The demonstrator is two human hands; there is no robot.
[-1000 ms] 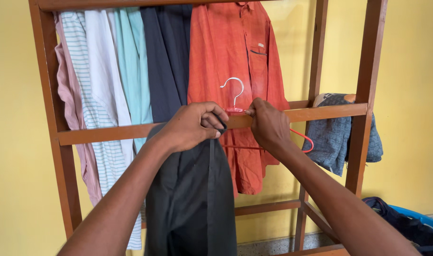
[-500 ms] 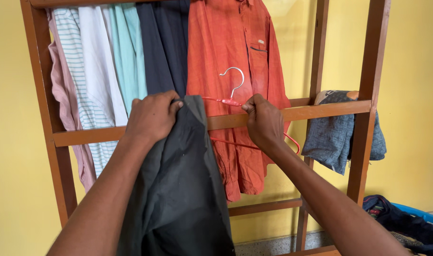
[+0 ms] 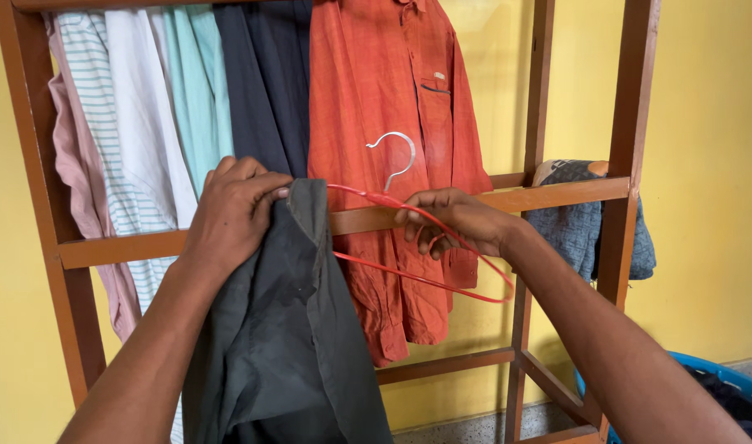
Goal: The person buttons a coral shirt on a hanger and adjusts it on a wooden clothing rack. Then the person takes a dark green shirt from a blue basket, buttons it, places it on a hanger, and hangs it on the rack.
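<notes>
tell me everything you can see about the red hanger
The red hanger is a thin wire-like frame with a silvery metal hook on top. It is held tilted in front of the hanging orange shirt. The right hand grips its upper arm just below the hook. Its left end is tucked inside the dark grey shirt, which the left hand pinches at the top. The right end loops free, touching nothing.
</notes>
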